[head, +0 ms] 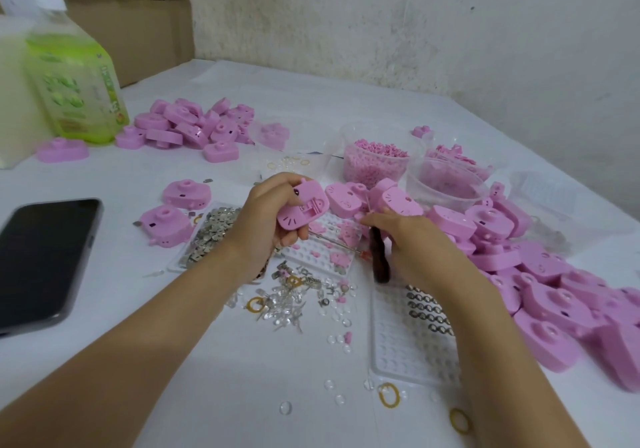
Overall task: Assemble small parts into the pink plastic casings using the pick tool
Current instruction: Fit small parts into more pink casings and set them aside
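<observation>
My left hand (265, 221) grips a pink casing (303, 207) with its open inner side facing up, above the middle of the table. My right hand (412, 240) is just to its right and holds the pick tool (379, 257) by its dark handle, fingertips pinched near a small pink part. A thin metal shaft with a red section (332, 241) lies below the casing on a white dimpled tray (325, 240). Silver metal pieces (214, 229) fill a tray to the left.
A large pile of pink casings (540, 267) spreads along the right, another heap (194, 125) at the back left. Clear tubs of pink bits (375, 158) stand behind. A black phone (41, 260) lies left. A green jug (72, 80) stands far left. Loose lenses and rings (294, 295) are scattered.
</observation>
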